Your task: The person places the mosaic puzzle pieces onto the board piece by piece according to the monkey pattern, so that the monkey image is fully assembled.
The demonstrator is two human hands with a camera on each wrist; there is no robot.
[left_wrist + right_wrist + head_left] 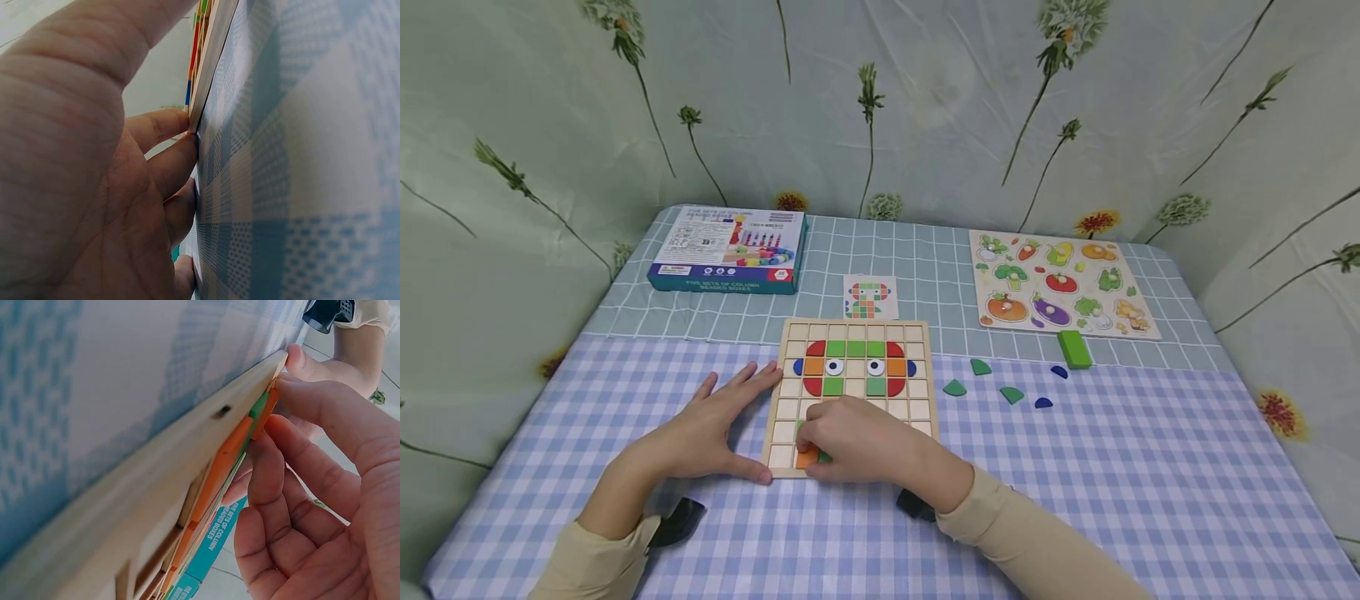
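A wooden grid board [919, 410] lies on the checked cloth. In its upper cells, red, green and orange tiles with two eye discs [875, 367] form a face, and a blue half-round stands at each side. My left hand [711, 432] rests spread at the board's left side, its thumb by the lower corner and fingertips touching the edge. Over the lower cells, my right hand [859, 442] pinches an orange tile [265, 415] between thumb and index finger at the board's near edge. That hand hides several cells. Other orange and green tiles [226, 453] sit beneath it.
Behind the board lies a pattern card [871, 297]. Three green quarter-round pieces [981, 367], two blue half-rounds [1043, 403] and a green block [1074, 350] lie to the right. A vegetable puzzle [1037, 282] stands back right, a bead-set box [724, 250] back left.
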